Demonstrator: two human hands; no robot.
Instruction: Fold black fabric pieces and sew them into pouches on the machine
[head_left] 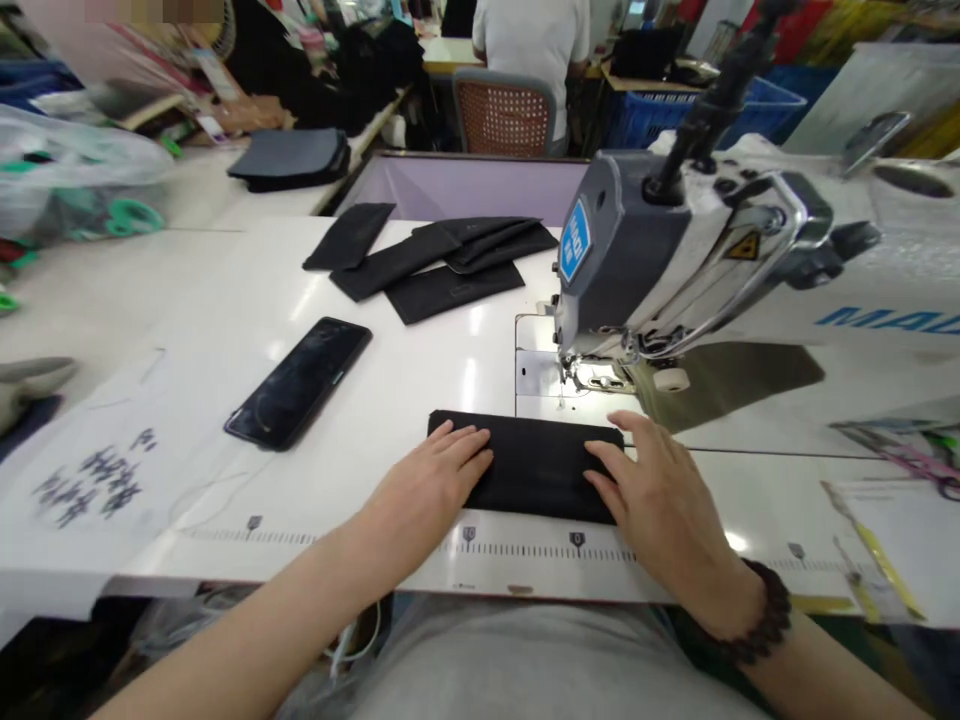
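A black rectangular fabric piece [536, 465] lies flat on the white table in front of the sewing machine's needle area. My left hand [431, 480] rests on its left end, fingers stretched over the cloth. At the right end is my right hand [656, 490], fingers apart, with fingertips touching or just over the edge of the piece. The sewing machine [645, 240] stands behind my right hand, its needle plate [540, 372] lit. Several black fabric pieces [454, 285] lie in a loose pile beyond, left of the machine head.
A black phone [300, 382] lies left of my hands. Olive fabric [742, 380] is under the machine arm. Pink-handled scissors [911, 460] are at the right. Dark folded pieces [291, 157] and a plastic bag [75, 170] sit back left. A person [532, 50] sits beyond.
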